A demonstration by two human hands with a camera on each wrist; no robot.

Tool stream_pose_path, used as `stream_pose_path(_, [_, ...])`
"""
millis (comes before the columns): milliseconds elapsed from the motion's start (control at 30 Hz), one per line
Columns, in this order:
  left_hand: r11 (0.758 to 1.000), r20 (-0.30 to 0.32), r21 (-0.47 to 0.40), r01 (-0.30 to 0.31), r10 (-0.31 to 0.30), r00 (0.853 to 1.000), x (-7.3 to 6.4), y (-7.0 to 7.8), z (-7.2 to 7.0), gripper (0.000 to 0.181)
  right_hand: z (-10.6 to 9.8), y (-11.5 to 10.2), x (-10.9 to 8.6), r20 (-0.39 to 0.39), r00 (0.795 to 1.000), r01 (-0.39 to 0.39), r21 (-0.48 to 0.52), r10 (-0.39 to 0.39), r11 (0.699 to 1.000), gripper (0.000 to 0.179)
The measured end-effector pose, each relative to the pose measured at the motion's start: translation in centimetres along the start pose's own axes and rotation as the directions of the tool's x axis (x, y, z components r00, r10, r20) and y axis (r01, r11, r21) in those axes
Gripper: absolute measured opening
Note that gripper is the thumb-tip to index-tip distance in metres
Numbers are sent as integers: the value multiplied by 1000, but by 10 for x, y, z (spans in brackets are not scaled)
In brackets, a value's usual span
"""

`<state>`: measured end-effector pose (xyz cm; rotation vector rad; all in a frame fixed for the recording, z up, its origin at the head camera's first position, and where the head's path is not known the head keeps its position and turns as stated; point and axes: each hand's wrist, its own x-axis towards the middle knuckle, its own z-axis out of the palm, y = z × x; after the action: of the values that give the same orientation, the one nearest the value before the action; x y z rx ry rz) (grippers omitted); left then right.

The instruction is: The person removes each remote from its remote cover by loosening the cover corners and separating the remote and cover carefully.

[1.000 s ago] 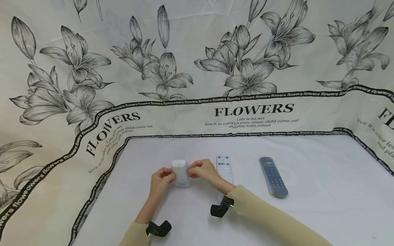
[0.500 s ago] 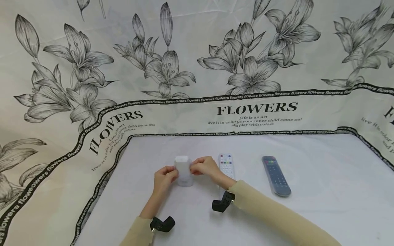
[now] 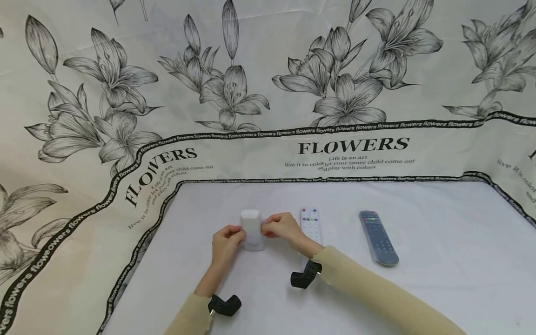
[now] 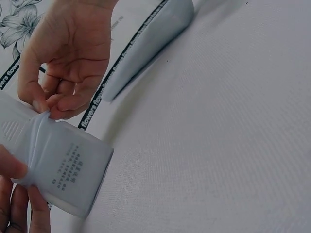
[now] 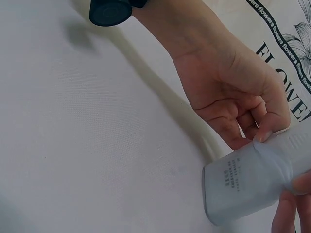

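Between both hands a white remote control [image 3: 250, 219] stands propped up with its back toward me. A translucent soft cover [image 4: 73, 165] encloses its lower end and bunches into folds partway up. Printed text shows through the cover, and grip ridges show on the bare part above. My left hand [image 3: 227, 242] pinches the cover's edge on the left side with thumb and fingers. On the right side my right hand [image 3: 283, 228] pinches the opposite edge. The remote's button face is hidden.
Just right of my right hand lies another white remote [image 3: 310, 223] with coloured buttons, partly hidden by the forearm. Farther right is a dark remote [image 3: 378, 239]. Flower-printed cloth [image 3: 347, 158] rises behind and left of the white table [image 3: 444, 223].
The whole head view has shifted slightly, so things appear a little higher and farther right. Both hands keep their pinch on the cover, with little other movement.
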<state>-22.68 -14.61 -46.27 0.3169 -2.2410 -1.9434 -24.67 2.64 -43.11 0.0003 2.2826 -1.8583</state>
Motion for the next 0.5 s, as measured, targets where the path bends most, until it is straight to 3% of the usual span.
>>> stream_pose_path(333, [997,9,73,-10,9,1000,3,-7,-1,12,0,4,0,2,1000,-16,-9,16,1000,17])
stream_pose_path(500, [998,12,58,-12,11,1000,2,-8,-2,12,1,5,-1,7,1000,0,-8,0,1000,17])
